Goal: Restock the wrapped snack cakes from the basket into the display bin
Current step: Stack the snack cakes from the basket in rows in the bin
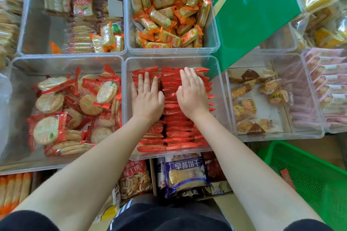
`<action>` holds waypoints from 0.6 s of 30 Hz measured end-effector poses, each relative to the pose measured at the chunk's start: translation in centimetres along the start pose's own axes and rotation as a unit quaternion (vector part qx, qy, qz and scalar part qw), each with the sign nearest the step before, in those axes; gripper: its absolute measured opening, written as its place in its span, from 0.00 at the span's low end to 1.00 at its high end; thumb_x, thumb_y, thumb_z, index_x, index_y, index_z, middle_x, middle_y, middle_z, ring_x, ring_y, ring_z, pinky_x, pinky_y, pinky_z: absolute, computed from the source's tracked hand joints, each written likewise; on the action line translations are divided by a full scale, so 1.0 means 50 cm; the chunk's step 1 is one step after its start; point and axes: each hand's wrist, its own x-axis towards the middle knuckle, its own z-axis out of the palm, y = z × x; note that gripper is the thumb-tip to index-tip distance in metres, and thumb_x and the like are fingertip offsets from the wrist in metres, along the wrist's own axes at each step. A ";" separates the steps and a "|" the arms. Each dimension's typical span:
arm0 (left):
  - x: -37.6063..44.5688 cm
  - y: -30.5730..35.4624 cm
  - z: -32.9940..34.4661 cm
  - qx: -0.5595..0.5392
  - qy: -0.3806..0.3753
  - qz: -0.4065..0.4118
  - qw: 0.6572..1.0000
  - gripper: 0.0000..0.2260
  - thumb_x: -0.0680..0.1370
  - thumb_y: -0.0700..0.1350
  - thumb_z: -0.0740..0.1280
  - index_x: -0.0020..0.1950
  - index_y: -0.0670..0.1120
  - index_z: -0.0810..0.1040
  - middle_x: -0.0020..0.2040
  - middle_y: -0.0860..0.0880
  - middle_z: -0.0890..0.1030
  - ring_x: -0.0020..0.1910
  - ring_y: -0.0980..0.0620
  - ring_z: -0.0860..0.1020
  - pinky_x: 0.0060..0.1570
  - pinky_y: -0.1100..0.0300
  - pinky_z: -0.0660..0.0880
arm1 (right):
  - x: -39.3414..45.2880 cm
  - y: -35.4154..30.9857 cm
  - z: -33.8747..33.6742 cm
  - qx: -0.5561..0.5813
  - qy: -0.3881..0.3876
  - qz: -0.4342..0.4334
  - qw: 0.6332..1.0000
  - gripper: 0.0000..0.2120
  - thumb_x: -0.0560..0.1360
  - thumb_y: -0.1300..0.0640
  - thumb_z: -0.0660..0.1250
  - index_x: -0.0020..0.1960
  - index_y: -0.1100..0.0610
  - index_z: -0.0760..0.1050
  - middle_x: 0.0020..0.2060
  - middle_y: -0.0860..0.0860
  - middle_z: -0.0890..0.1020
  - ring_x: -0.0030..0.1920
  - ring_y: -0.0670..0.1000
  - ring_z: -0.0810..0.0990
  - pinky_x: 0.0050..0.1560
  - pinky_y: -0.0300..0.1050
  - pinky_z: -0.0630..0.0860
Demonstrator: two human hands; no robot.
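Note:
A clear display bin in front of me holds two rows of red-wrapped snack cakes standing on edge. My left hand lies flat on the left row with straight, spread fingers. On the right row my right hand presses down, its fingers straight too. Neither hand holds a packet. The green mesh basket stands at the lower right, with one red packet lying inside it.
Clear bins surround the display bin: round crackers to the left, orange-wrapped biscuits behind, small breads to the right. A green carton leans at the back right. Bagged biscuits lie on a lower shelf below.

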 end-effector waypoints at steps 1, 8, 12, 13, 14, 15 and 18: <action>-0.011 0.006 -0.002 0.010 0.030 0.038 0.999 0.27 0.80 0.52 0.48 0.80 0.50 0.50 0.80 0.45 0.47 0.79 0.47 0.42 0.75 0.45 0.39 | 0.002 0.021 -0.008 -0.005 0.007 0.025 1.000 0.27 0.81 0.53 0.51 0.78 0.60 0.55 0.78 0.56 0.57 0.78 0.54 0.51 0.78 0.54 0.49; -0.053 0.038 0.040 0.107 -0.012 0.194 0.975 0.29 0.80 0.55 0.46 0.80 0.49 0.48 0.80 0.48 0.46 0.79 0.49 0.41 0.75 0.45 0.39 | -0.025 0.085 0.014 -0.053 -0.100 0.063 0.992 0.29 0.82 0.49 0.45 0.80 0.57 0.45 0.80 0.53 0.49 0.79 0.50 0.45 0.78 0.51 0.42; -0.057 0.038 0.044 0.114 -0.009 0.177 0.977 0.28 0.80 0.55 0.47 0.80 0.48 0.49 0.80 0.47 0.47 0.79 0.48 0.43 0.76 0.45 0.40 | -0.010 0.076 0.001 -0.029 -0.055 0.101 0.993 0.29 0.81 0.49 0.46 0.79 0.61 0.52 0.78 0.57 0.55 0.78 0.55 0.50 0.78 0.53 0.46; -0.057 0.039 0.045 0.117 -0.008 0.174 0.978 0.28 0.80 0.55 0.46 0.80 0.48 0.49 0.80 0.46 0.48 0.79 0.47 0.44 0.76 0.44 0.41 | -0.003 0.069 -0.004 -0.029 -0.026 0.088 0.995 0.29 0.81 0.50 0.47 0.79 0.61 0.53 0.78 0.58 0.56 0.78 0.56 0.52 0.78 0.54 0.47; -0.058 0.040 0.046 0.120 -0.008 0.172 0.978 0.29 0.80 0.55 0.46 0.80 0.47 0.49 0.80 0.46 0.48 0.79 0.47 0.44 0.76 0.44 0.41 | 0.003 0.064 -0.007 -0.034 -0.008 0.067 0.997 0.28 0.81 0.50 0.47 0.78 0.61 0.54 0.78 0.58 0.57 0.78 0.56 0.52 0.78 0.54 0.48; -0.060 0.042 0.047 0.122 -0.011 0.172 0.977 0.29 0.80 0.55 0.46 0.80 0.47 0.49 0.80 0.46 0.48 0.79 0.47 0.44 0.76 0.44 0.41 | 0.009 0.063 -0.007 -0.041 -0.010 0.045 0.998 0.27 0.81 0.51 0.47 0.79 0.59 0.55 0.78 0.57 0.57 0.78 0.56 0.52 0.78 0.54 0.48; -0.058 0.042 0.046 0.128 -0.018 0.172 0.977 0.29 0.80 0.55 0.45 0.80 0.47 0.49 0.80 0.45 0.47 0.79 0.46 0.44 0.76 0.44 0.41 | 0.029 0.071 -0.005 -0.053 -0.070 0.049 0.995 0.26 0.83 0.49 0.46 0.79 0.55 0.55 0.79 0.52 0.56 0.79 0.55 0.50 0.78 0.54 0.47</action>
